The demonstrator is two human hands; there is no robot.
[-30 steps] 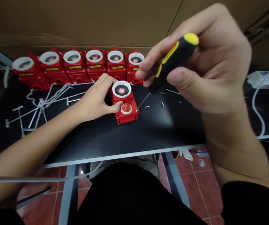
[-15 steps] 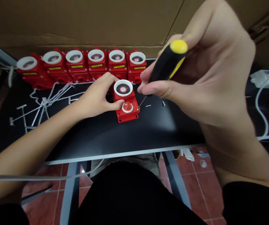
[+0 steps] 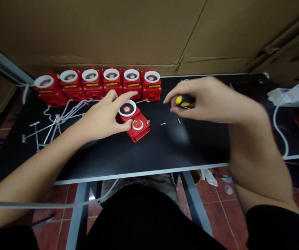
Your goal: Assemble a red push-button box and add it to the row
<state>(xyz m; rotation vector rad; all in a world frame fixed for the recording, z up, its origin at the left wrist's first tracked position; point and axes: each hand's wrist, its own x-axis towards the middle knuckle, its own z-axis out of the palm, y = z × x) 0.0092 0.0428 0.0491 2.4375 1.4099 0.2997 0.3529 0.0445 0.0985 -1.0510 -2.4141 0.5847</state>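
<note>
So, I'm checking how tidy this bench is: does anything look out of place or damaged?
Two small screws lie loose on the tabletop, right of the red box held by the left hand, rather than in a container. White plastic lies on the floor, like litter. No damage stands out.

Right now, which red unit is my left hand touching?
The front red unit, where your left hand rests its thumb; the other six stand in a row behind.

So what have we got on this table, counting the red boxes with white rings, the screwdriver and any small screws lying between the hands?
Red boxes in the back row: 6
Red box at the left hand: 1
Screwdriver in the right hand: 1
Small screws: 2
Total: 10
</note>
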